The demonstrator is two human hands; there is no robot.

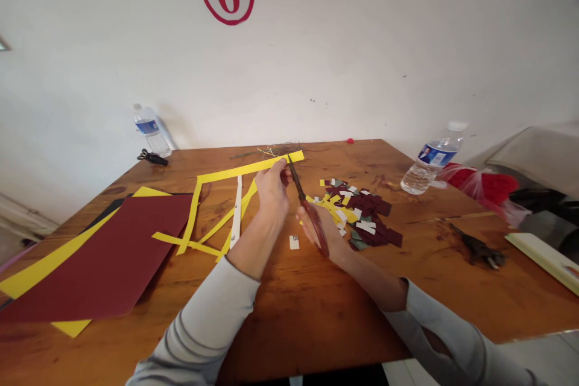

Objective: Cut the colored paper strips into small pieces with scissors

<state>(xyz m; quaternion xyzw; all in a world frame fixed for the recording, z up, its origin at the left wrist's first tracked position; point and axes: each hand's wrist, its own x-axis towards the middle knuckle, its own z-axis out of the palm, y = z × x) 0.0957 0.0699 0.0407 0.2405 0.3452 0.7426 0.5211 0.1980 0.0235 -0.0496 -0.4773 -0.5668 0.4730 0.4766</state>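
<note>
Left of the pile (371, 208), the left hand (272, 188) pinches a yellow strip (246, 168) in its fingers; the right hand (323, 228) grips scissors (313, 220). They're so close, a slip could nip a finger.

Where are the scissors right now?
In the head view, the scissors are near the middle, in the right hand, blades at the yellow strip, just left of the paper scraps.

Paper scraps (370, 204) lie right of the strips (236, 211).

Yel strip (239, 169), red-brn scissors hndl (316, 228), maroon sheet (108, 253), brn tbl (294, 319).
</note>
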